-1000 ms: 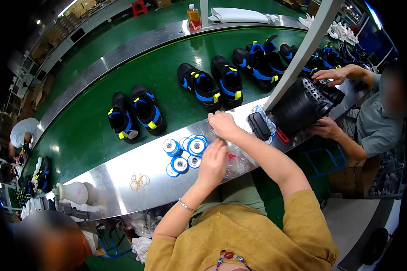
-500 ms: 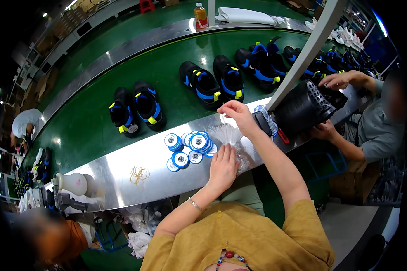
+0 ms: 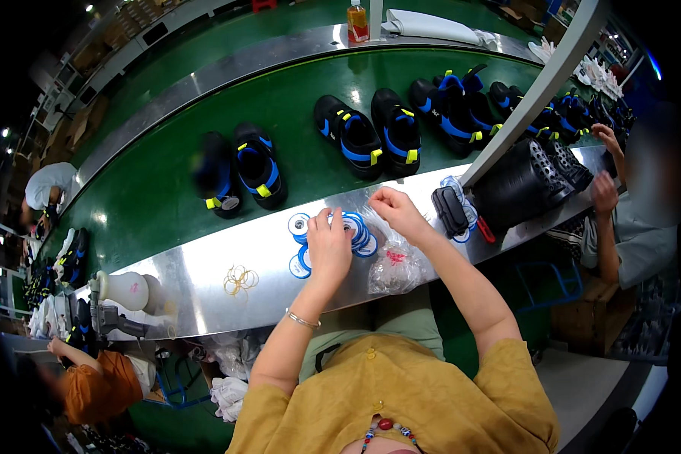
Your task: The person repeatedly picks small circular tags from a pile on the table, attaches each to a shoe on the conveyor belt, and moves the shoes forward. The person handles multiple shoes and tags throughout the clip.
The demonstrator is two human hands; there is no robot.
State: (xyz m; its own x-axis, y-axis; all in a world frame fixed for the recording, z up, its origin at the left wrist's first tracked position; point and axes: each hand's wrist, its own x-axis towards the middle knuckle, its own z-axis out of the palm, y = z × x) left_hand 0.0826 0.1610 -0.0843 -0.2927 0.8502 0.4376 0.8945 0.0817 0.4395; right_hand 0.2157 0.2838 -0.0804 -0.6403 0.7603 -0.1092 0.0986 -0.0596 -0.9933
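Observation:
My left hand is over the pile of round blue-and-white tags, its fingers curled onto one of them; the fingertips are partly hidden among the tags. To its right my right hand is closed in a pinch on a thin clear plastic strand, faint against the metal. Below the right hand lies a clear plastic bag with a red mark, with more thin clear strands at its top.
Black-and-blue shoes stand in pairs on the green belt. Rubber bands and a spray gun lie left on the metal ledge. A slanted post, black case and co-worker are at right.
My left hand has moved left from the plastic bag onto the tags. The right hand stays pinched near the strands. The co-worker's hands have moved away from the black boots.

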